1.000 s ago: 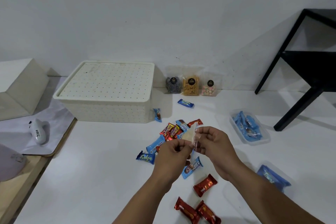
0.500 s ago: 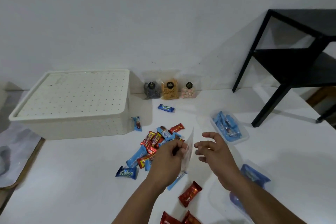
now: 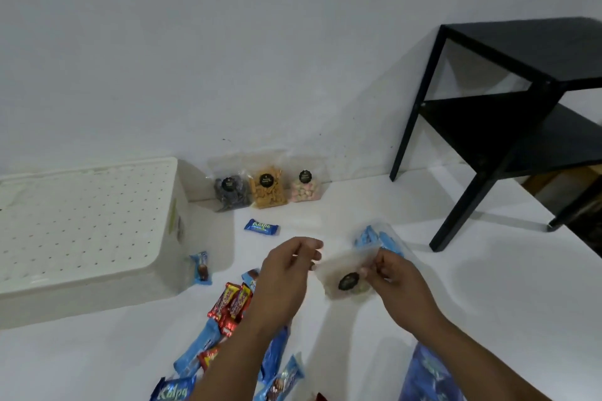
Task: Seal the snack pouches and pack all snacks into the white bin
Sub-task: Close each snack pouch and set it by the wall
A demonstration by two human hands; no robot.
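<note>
Hands swapped roles: right hand now pinched the clear pouch over the worktop, left hand had let go, loosely curled, so sealing looked underway, white bin lidded.

— What's different from a second ago?
— The clear pouch with the round black label now hangs broadside between both hands; half a second back only the left hand held it, edge-on.
— And the right hand?
— It was spread apart from the pouch; now it pinches the pouch's right edge. The left hand's fingers have loosened at the other edge.
</note>
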